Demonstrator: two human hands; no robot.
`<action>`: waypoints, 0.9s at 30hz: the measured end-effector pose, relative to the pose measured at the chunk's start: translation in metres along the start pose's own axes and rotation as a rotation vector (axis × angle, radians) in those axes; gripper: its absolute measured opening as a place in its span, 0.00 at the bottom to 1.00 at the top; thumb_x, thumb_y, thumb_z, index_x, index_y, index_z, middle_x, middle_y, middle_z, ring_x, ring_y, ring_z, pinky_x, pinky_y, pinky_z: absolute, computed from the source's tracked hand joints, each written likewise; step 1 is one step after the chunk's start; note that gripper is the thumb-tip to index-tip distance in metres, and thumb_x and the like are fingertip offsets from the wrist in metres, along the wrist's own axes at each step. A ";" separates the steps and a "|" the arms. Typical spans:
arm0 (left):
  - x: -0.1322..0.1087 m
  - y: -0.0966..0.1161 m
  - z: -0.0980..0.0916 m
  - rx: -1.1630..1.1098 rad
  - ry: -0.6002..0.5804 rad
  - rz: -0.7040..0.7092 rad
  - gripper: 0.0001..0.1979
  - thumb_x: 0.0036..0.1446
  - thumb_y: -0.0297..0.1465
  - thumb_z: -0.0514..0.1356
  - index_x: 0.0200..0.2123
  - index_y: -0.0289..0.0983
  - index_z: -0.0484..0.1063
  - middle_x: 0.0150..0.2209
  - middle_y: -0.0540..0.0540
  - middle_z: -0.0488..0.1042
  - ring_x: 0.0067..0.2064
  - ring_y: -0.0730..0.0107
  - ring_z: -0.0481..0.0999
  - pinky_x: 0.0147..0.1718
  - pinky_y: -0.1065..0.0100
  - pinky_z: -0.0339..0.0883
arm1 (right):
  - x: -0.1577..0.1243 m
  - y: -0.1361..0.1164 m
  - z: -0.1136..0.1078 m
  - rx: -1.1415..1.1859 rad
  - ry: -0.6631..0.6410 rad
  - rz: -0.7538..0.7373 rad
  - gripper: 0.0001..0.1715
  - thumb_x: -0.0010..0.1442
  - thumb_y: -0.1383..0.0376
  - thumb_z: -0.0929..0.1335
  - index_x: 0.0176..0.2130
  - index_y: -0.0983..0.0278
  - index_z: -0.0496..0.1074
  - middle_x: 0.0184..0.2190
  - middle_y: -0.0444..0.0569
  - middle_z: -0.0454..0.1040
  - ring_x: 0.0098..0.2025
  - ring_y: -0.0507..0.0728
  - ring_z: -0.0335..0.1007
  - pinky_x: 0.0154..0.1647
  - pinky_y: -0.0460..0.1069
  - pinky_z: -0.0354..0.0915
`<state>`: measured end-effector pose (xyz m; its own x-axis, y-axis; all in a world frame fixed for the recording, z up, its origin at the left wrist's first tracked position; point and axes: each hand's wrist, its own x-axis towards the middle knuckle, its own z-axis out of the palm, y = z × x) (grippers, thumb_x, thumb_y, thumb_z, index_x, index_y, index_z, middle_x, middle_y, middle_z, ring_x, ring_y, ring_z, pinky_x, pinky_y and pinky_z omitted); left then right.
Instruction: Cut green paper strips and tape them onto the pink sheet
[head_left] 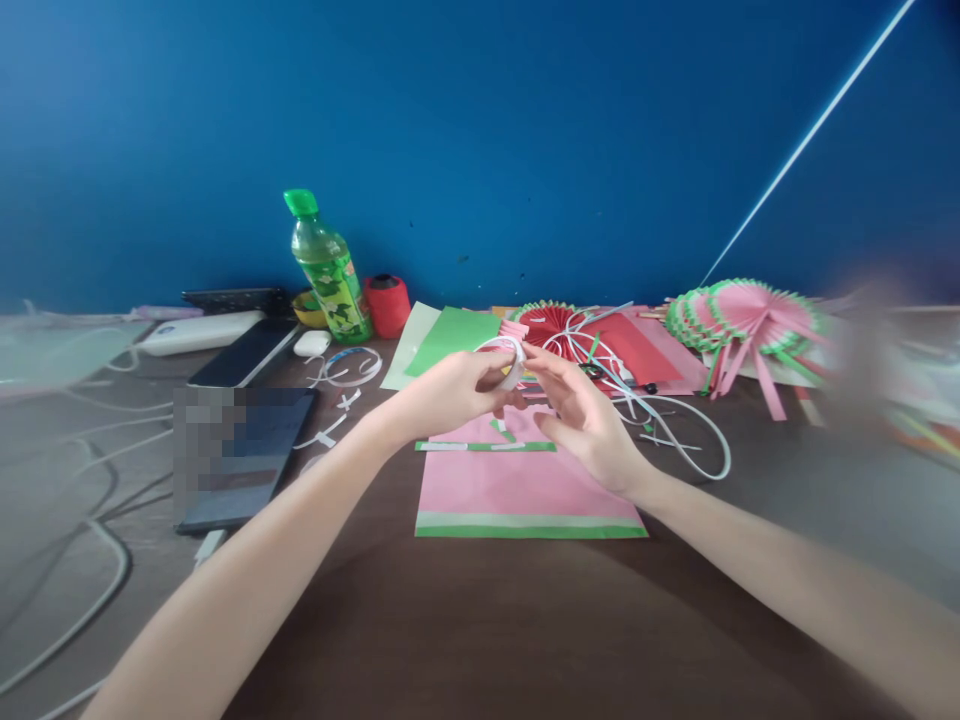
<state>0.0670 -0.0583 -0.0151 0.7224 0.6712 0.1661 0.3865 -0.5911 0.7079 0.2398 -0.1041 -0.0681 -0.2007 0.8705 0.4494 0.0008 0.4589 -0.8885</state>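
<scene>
My left hand (457,390) is closed around a white roll of tape (510,358), held above the table. My right hand (581,415) is beside it, fingers partly spread, with its fingertips touching the roll's edge. Under both hands lies a pink paper sheet with white and green stripes along its edges (517,490). A small green scrap sits on the sheet's far part.
A green bottle (328,268), red thread spool (388,303), green paper (452,338), red folded fans (551,322) and pink-green paper fans (739,315) line the back. A dark tablet (240,450), phone, power bank and cables lie left. White paper strips (675,425) curl at right.
</scene>
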 end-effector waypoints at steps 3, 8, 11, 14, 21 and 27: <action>0.000 0.001 0.000 0.001 0.002 -0.017 0.06 0.56 0.29 0.51 0.27 0.37 0.58 0.21 0.56 0.62 0.25 0.79 0.68 0.24 0.75 0.56 | 0.000 0.000 0.000 -0.018 -0.006 -0.009 0.28 0.50 0.77 0.63 0.48 0.56 0.63 0.60 0.44 0.56 0.63 0.57 0.48 0.65 0.58 0.46; 0.000 0.001 0.000 0.017 -0.006 -0.030 0.09 0.54 0.27 0.51 0.23 0.37 0.54 0.19 0.56 0.57 0.25 0.78 0.67 0.25 0.74 0.56 | 0.000 -0.001 0.000 -0.041 -0.009 -0.006 0.26 0.49 0.77 0.63 0.46 0.56 0.64 0.60 0.43 0.54 0.64 0.57 0.45 0.65 0.58 0.44; 0.000 0.001 0.000 0.005 -0.004 -0.037 0.09 0.54 0.28 0.52 0.23 0.38 0.53 0.19 0.56 0.56 0.26 0.77 0.68 0.25 0.74 0.57 | -0.001 -0.003 0.000 -0.036 -0.004 -0.003 0.23 0.49 0.77 0.63 0.43 0.56 0.64 0.59 0.43 0.56 0.63 0.56 0.46 0.65 0.58 0.45; 0.000 0.001 0.001 -0.049 -0.030 -0.047 0.07 0.55 0.29 0.51 0.26 0.38 0.56 0.22 0.55 0.64 0.29 0.75 0.72 0.28 0.74 0.60 | -0.001 -0.002 0.000 0.000 0.011 -0.011 0.20 0.49 0.76 0.64 0.40 0.56 0.61 0.58 0.43 0.58 0.63 0.56 0.49 0.64 0.59 0.47; 0.001 0.000 0.006 -0.075 -0.044 -0.058 0.03 0.56 0.31 0.52 0.32 0.37 0.62 0.28 0.52 0.71 0.29 0.75 0.74 0.29 0.74 0.63 | 0.000 0.002 0.000 0.013 0.046 0.030 0.21 0.53 0.74 0.63 0.45 0.56 0.61 0.55 0.48 0.59 0.61 0.56 0.50 0.60 0.57 0.54; 0.002 0.005 0.011 -0.063 -0.038 -0.055 0.04 0.56 0.29 0.51 0.29 0.36 0.61 0.30 0.51 0.72 0.28 0.76 0.74 0.28 0.74 0.63 | 0.002 0.005 -0.002 -0.076 0.097 0.001 0.07 0.55 0.67 0.66 0.37 0.58 0.65 0.51 0.49 0.60 0.56 0.57 0.59 0.56 0.57 0.59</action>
<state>0.0766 -0.0649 -0.0185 0.7229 0.6836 0.1005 0.3902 -0.5239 0.7571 0.2417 -0.0997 -0.0718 -0.1047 0.8825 0.4585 0.0755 0.4667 -0.8812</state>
